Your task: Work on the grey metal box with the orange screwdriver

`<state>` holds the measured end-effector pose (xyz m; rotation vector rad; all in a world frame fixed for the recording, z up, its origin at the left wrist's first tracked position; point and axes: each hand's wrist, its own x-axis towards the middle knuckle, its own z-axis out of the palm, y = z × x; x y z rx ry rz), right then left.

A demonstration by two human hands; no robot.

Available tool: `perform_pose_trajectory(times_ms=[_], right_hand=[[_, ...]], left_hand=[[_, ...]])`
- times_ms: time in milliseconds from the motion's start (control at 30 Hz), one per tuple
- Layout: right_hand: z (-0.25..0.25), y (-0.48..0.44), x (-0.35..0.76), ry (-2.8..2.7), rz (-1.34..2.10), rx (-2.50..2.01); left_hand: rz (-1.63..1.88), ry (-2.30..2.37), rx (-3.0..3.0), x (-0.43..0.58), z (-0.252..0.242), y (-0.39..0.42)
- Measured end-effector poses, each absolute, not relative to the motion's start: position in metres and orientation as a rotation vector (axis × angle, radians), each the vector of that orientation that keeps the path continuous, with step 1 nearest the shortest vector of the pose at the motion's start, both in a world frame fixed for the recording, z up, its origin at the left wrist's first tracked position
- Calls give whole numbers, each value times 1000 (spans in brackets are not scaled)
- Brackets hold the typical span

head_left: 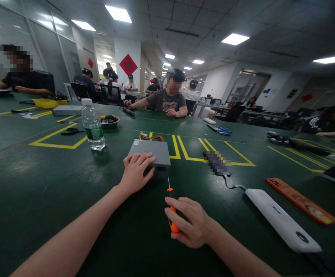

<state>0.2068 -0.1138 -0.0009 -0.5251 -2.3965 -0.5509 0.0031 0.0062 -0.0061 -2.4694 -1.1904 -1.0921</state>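
Note:
A grey computer power supply point(156, 148) lies on the green table in front of me, its cable bundle point(150, 136) sticking out at the far side. My left hand point(137, 169) grips its near left corner, fingers over the top and thumb along the near side. In my right hand point(189, 221) is an orange and black screwdriver point(171, 196), held by the handle. Its thin shaft points away from me, with the tip at the near right corner of the power supply. Whether the tip sits in a screw is too small to tell.
A water bottle point(93, 127) stands left of the power supply, near a metal bowl point(110, 122). To the right lie a phone point(218, 162) on a cable, a white power bank point(282, 219) and an orange case point(300, 200). Across the table sits a person point(167, 96).

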Motion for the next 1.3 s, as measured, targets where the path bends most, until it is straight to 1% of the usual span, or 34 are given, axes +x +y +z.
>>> perform_pose_trajectory(times_ms=[100,233,300,500,633,833,967,1133,1233,1300], right_hand=[[-3,-114,207,-2360,-565,-524],[-8,-115,208,-2267,-472,-570],[-8,-116,209,-2290,-443,-602],[0,-118,209,-2471,-500,-568],[-8,-115,209,-2429,-523,-520],[-10,-113,205,-2388,-392,-569],[-4,-115,204,-2471,-458,-585],[-12,-111,205,-2297,-400,-611],[-16,-109,205,-2280,-332,-640],[-15,-110,205,-2299,-348,-653]], left_hand=[[-1099,-1189,-2474,3,-6,7],[-1101,-1186,-2480,2,-6,7],[-1097,-1192,-2478,2,-6,7],[-1072,-1214,-2471,3,-4,5],[-1067,-1215,-2476,4,-3,4],[-1080,-1234,-2482,4,-2,4],[-1074,-1239,-2492,4,-2,4],[-1078,-1241,-2488,4,0,3],[-1083,-1234,-2486,4,0,3],[-1090,-1236,-2482,4,0,3]])
